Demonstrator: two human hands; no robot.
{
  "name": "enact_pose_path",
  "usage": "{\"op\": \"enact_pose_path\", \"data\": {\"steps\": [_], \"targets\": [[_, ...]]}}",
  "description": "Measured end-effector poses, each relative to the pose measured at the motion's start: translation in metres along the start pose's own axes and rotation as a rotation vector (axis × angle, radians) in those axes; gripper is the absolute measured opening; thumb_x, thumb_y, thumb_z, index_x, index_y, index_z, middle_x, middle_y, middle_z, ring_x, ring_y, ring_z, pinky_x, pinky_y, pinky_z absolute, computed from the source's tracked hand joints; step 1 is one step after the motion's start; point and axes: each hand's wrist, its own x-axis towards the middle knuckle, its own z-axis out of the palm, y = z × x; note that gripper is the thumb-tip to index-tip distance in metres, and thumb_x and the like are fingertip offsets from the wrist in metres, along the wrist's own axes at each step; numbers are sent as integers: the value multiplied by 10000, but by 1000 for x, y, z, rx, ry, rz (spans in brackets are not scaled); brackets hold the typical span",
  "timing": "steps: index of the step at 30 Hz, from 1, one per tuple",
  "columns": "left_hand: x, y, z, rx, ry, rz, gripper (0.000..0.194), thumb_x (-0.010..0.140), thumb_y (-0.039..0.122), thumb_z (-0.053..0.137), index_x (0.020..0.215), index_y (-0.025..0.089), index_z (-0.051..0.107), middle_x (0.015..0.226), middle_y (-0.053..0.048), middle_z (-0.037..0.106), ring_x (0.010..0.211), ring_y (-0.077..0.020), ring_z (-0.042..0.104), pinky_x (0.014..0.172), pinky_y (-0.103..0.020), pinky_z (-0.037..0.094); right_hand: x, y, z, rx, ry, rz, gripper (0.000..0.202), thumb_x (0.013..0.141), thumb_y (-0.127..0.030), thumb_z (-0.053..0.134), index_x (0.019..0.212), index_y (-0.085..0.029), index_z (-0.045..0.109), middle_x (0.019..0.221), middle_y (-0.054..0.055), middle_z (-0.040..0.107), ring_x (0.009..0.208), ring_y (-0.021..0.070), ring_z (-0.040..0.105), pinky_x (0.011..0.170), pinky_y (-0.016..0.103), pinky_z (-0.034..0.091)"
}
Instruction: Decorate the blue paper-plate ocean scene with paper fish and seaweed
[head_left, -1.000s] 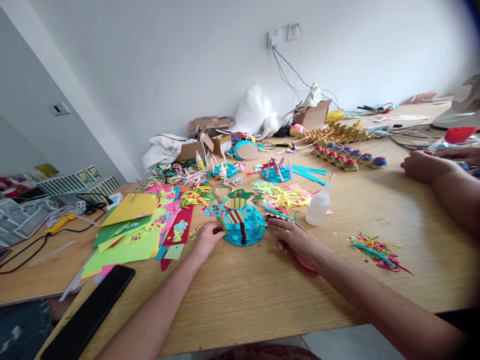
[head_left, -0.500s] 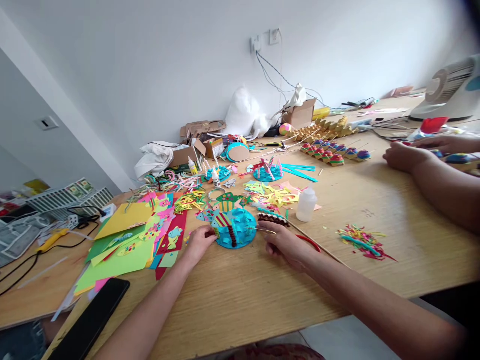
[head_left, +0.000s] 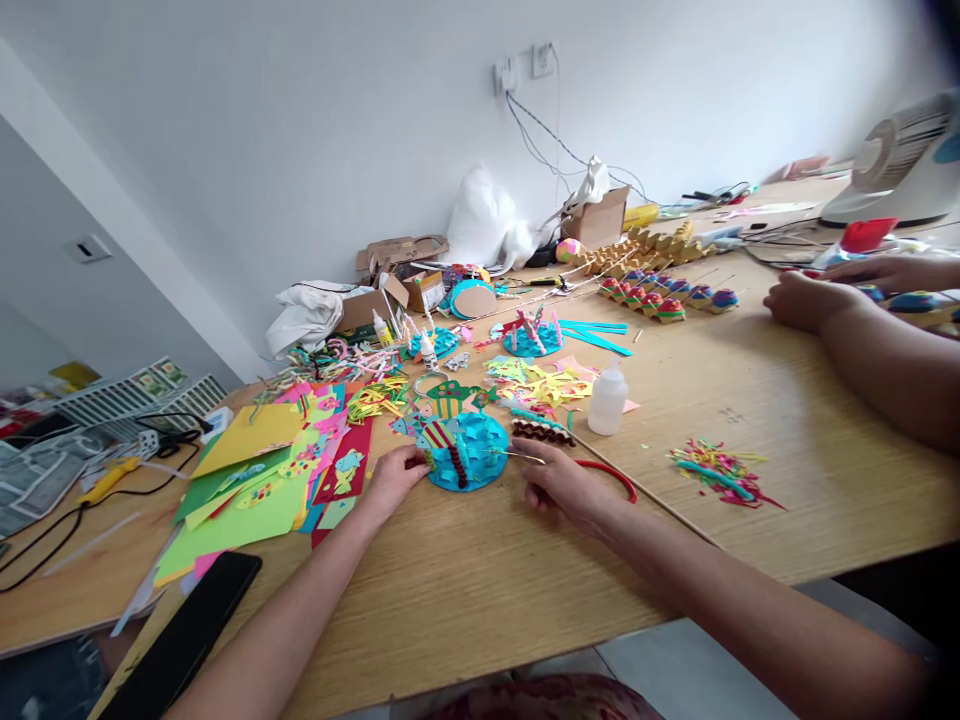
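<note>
A round blue base covered with torn blue paper lies on the table before me. A striped paper fish stands at its left side, beside a dark brown twisted pipe cleaner. My left hand is closed at the left rim, thumb and fingers pinching the edge just below the fish. From the right, my right hand pinches a thin pale stick whose tip reaches over the base. A green paper fish with yellow stripes lies behind the base.
A translucent bottle, a long wooden stick and a red pipe cleaner are near my right hand. Coloured paper sheets and a black phone lie left. A co-worker's hands are at the right, near painted egg-carton pieces.
The view has shifted slightly, so things sit a little further left and higher. Both hands keep nearly the same places at the base, the thin stick still in my right hand.
</note>
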Motion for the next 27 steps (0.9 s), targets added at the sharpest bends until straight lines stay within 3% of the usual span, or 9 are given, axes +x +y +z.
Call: {"op": "enact_pose_path", "data": {"steps": [27], "targets": [[-9,14,0,-11,57,5,89,667,156,604,735,165,660,778,-24,685,747,-177,623,729,-267,457,2,4,-2,23,5,3,584,664,-47,390,1235,-146,463,415,-67,488,360,72,447,357,141,313]]}}
